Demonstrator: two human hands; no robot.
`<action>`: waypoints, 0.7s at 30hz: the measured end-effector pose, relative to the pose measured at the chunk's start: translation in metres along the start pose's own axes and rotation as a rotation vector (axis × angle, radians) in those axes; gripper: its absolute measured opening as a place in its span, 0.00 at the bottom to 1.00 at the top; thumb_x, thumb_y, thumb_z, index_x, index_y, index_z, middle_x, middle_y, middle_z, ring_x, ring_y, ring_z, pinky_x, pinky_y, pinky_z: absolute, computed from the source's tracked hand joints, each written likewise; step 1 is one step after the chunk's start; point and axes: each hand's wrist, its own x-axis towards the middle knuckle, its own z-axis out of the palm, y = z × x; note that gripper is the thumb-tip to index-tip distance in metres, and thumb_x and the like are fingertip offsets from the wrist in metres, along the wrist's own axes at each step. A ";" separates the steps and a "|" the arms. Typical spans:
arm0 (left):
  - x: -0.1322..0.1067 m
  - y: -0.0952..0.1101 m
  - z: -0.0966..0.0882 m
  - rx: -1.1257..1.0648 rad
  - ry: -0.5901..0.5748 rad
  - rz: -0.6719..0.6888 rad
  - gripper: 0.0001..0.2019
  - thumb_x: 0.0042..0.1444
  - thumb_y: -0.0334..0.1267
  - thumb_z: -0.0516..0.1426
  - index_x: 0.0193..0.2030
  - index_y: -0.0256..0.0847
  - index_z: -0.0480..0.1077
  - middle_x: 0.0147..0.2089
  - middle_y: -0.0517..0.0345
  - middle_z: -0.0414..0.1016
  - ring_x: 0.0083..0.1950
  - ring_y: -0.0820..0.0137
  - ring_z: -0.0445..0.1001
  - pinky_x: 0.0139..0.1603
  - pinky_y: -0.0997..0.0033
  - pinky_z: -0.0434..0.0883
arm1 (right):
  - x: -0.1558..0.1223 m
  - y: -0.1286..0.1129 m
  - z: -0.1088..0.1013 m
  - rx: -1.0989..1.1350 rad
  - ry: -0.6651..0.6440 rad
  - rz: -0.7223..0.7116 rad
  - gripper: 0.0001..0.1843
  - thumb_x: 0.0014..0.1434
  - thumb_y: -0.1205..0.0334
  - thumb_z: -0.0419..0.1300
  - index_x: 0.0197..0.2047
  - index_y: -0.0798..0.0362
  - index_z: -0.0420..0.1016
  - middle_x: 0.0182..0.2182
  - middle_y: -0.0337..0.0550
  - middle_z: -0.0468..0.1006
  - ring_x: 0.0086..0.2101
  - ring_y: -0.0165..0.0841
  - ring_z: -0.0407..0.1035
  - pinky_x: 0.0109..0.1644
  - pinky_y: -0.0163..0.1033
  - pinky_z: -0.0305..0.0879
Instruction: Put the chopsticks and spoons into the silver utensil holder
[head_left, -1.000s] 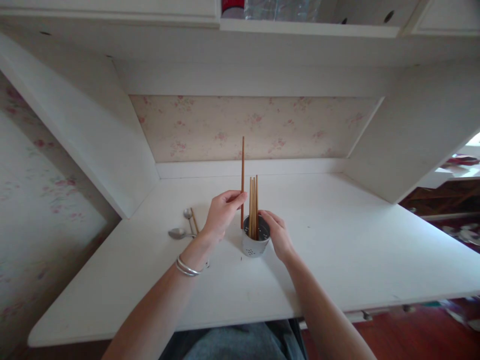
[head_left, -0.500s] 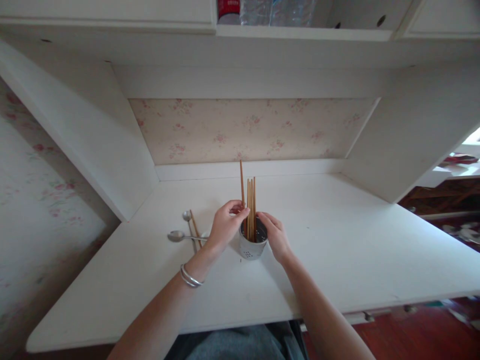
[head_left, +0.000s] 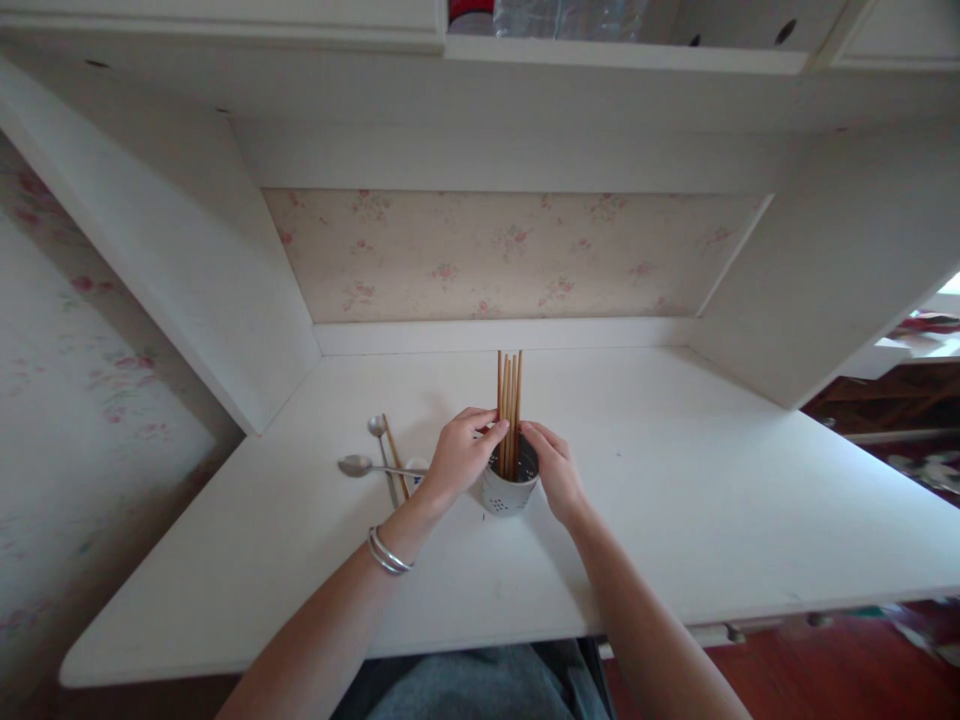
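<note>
A white perforated utensil holder (head_left: 510, 498) stands upright on the white desk, with several wooden chopsticks (head_left: 509, 400) upright in it. My left hand (head_left: 466, 448) is closed at the left side of the bundle, its thumb and fingers pinching a chopstick. My right hand (head_left: 553, 465) is closed at the holder's back right rim, its fingertips beside the rightmost chopstick. Some of its fingers are hidden behind the rim. Left of my left hand lie a metal spoon (head_left: 355, 465), a second spoon (head_left: 376, 426) and a single chopstick (head_left: 395, 455).
A small white object (head_left: 417, 465) sits partly hidden behind my left wrist. The desk (head_left: 675, 480) runs toward its front edge and to side panels left and right. Above hangs a shelf (head_left: 622, 55) with clear plastic bottles.
The chopstick in my left hand, which stood higher than the others, has gone down into the holder level with the bundle. My right hand stays by the rim. The view shifts slightly.
</note>
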 end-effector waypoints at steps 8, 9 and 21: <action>0.002 0.002 -0.002 0.066 -0.056 0.055 0.14 0.60 0.43 0.51 0.38 0.41 0.77 0.43 0.54 0.76 0.48 0.67 0.72 0.53 0.67 0.66 | -0.001 -0.001 0.001 -0.022 0.008 0.006 0.20 0.56 0.47 0.56 0.40 0.54 0.77 0.35 0.43 0.78 0.38 0.36 0.68 0.44 0.38 0.63; 0.001 0.002 -0.001 0.060 -0.055 0.044 0.14 0.60 0.43 0.51 0.38 0.41 0.77 0.43 0.54 0.76 0.48 0.67 0.72 0.53 0.67 0.66 | -0.001 -0.002 0.001 -0.029 0.010 0.008 0.20 0.56 0.47 0.56 0.40 0.54 0.78 0.35 0.43 0.78 0.38 0.36 0.68 0.44 0.38 0.63; -0.003 0.002 0.001 0.091 -0.012 0.022 0.15 0.60 0.44 0.50 0.36 0.43 0.77 0.43 0.55 0.77 0.47 0.66 0.73 0.53 0.68 0.66 | -0.002 -0.007 0.002 -0.017 0.001 0.020 0.21 0.55 0.45 0.57 0.40 0.53 0.78 0.36 0.42 0.79 0.39 0.37 0.69 0.43 0.38 0.62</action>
